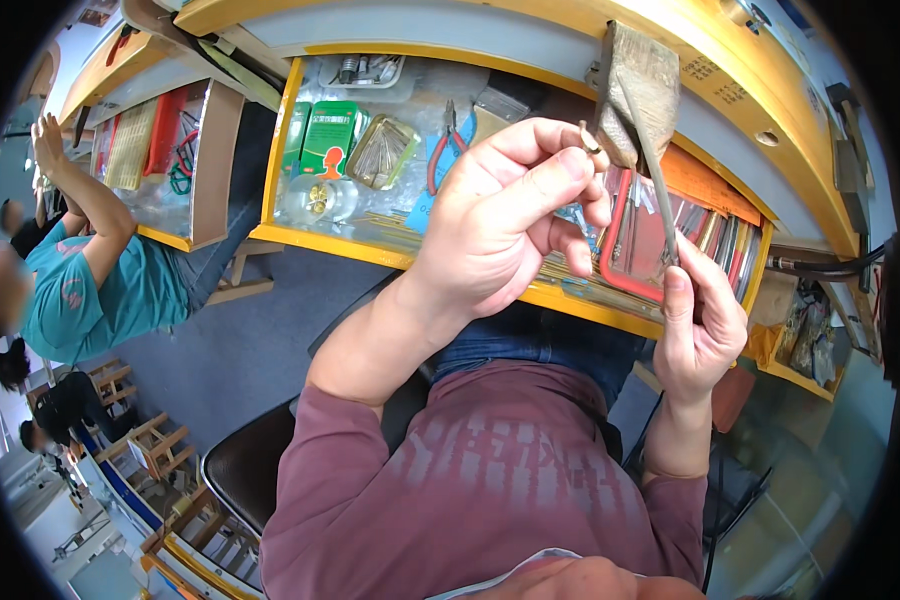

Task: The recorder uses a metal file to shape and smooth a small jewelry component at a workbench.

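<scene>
Holding a small metal piece (594, 148) in the left hand (515, 205), just left of a grey file (651, 150).
Pinched between left thumb and forefinger, raised above the drawer (330, 249); clamping the file's near end in the right hand (700, 325), long axis slanting away and leftward over the wooden block (660, 70).

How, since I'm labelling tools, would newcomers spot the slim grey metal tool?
Find the open yellow-edged drawer, then the worn brown wooden block above its right part. The slim grey metal tool slants in front of that block down to the person's right hand. Unlike everything in the red plastic tray, it is held.
</scene>
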Action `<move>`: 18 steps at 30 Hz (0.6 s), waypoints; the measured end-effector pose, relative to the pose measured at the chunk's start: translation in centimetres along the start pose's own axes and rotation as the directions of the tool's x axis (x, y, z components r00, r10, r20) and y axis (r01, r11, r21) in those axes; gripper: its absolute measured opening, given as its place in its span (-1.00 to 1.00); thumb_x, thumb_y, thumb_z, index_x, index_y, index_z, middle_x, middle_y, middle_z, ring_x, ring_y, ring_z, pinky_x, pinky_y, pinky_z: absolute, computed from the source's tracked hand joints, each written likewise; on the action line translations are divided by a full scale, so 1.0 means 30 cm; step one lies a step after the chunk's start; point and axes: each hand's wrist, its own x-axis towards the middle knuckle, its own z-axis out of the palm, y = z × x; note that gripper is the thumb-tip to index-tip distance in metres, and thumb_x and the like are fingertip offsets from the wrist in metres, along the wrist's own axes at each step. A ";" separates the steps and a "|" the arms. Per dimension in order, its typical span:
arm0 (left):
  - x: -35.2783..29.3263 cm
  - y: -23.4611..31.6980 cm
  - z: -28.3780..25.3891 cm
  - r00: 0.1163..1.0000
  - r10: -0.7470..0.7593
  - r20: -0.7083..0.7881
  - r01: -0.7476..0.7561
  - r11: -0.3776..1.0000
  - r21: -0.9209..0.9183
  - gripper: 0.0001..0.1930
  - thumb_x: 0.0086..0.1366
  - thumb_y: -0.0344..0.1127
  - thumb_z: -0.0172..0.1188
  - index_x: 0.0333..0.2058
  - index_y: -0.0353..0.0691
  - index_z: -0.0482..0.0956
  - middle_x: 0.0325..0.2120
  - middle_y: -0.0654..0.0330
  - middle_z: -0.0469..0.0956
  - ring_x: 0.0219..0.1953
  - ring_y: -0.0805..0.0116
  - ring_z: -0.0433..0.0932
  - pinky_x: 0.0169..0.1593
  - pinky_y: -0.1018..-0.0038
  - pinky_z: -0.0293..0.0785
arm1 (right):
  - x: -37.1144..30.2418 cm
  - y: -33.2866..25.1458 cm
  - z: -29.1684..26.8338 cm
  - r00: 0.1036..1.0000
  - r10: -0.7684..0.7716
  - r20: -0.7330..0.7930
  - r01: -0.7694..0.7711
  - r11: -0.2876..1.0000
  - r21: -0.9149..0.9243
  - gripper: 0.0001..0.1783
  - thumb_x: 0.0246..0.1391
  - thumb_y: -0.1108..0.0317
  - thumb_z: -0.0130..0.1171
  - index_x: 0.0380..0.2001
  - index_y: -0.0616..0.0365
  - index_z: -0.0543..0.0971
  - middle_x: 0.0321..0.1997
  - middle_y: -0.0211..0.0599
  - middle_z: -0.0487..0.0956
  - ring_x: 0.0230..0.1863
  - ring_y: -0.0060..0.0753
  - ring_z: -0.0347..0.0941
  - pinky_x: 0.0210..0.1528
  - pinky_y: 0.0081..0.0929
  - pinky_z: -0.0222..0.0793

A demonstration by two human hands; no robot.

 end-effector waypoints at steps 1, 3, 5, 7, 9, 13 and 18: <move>-0.004 -0.008 0.000 0.999 0.029 -0.033 -0.027 0.999 0.038 -0.82 0.57 -0.37 0.01 -0.02 -0.36 0.50 -0.23 0.09 0.56 -0.20 0.32 0.63 -0.38 0.45 0.73 | -0.007 -0.004 -0.007 0.999 0.046 0.026 -0.047 0.998 0.041 -0.72 0.28 0.59 0.25 0.04 0.41 0.65 -0.19 -0.23 0.73 -0.20 -0.61 0.60 -0.10 -0.64 0.51; -0.015 -0.012 -0.022 0.999 0.046 -0.008 -0.045 0.997 0.067 -0.85 0.54 -0.41 0.08 -0.07 -0.37 0.55 -0.25 0.09 0.58 -0.17 0.32 0.60 -0.27 0.44 0.69 | -0.030 0.000 -0.022 0.987 0.141 0.078 -0.153 0.971 0.183 -0.72 0.32 0.55 0.21 0.05 0.42 0.64 -0.28 -0.35 0.69 -0.38 -0.71 0.51 -0.30 -0.73 0.40; -0.014 -0.035 -0.053 0.991 0.130 -0.026 -0.126 0.985 0.121 -0.86 0.51 -0.42 0.13 -0.08 -0.35 0.57 -0.25 0.10 0.59 -0.19 0.32 0.59 -0.17 0.39 0.63 | -0.052 -0.014 -0.035 0.958 0.242 0.155 -0.282 0.900 0.332 -0.70 0.34 0.51 0.21 0.08 0.42 0.63 -0.36 -0.43 0.63 -0.51 -0.77 0.37 -0.46 -0.76 0.24; -0.010 -0.049 -0.066 0.988 0.150 -0.049 -0.143 0.983 0.116 -0.88 0.48 -0.44 0.18 -0.10 -0.34 0.59 -0.26 0.12 0.60 -0.26 0.33 0.58 -0.12 0.38 0.55 | -0.074 -0.010 -0.025 0.937 0.297 0.182 -0.348 0.821 0.452 -0.68 0.36 0.45 0.21 0.10 0.40 0.61 -0.40 -0.44 0.59 -0.56 -0.78 0.33 -0.52 -0.77 0.18; -0.001 -0.058 -0.075 0.982 0.148 -0.117 -0.127 0.977 0.173 -0.92 0.42 -0.50 0.27 -0.14 -0.29 0.63 -0.25 0.20 0.66 -0.30 0.48 0.64 -0.19 0.55 0.60 | -0.090 -0.002 -0.030 0.911 0.345 0.225 -0.412 0.745 0.525 -0.67 0.37 0.41 0.21 0.10 0.40 0.60 -0.41 -0.43 0.59 -0.57 -0.77 0.34 -0.52 -0.77 0.21; 0.023 -0.068 -0.090 0.981 0.173 -0.085 -0.139 0.942 0.306 -0.90 0.40 -0.48 0.32 -0.15 -0.32 0.65 -0.34 0.24 0.66 -0.31 0.55 0.60 -0.20 0.60 0.54 | -0.098 -0.008 -0.043 0.899 0.350 0.265 -0.438 0.726 0.530 -0.67 0.37 0.42 0.22 0.10 0.41 0.60 -0.37 -0.37 0.62 -0.56 -0.75 0.36 -0.52 -0.75 0.24; 0.041 -0.067 -0.087 0.976 0.204 -0.079 -0.151 0.889 0.432 -0.85 0.43 -0.48 0.25 -0.07 -0.37 0.61 -0.28 0.11 0.68 -0.28 0.43 0.64 -0.17 0.51 0.54 | -0.114 0.007 -0.043 0.895 0.338 0.291 -0.446 0.708 0.548 -0.68 0.35 0.44 0.23 0.08 0.43 0.60 -0.23 -0.24 0.68 -0.54 -0.71 0.39 -0.51 -0.71 0.30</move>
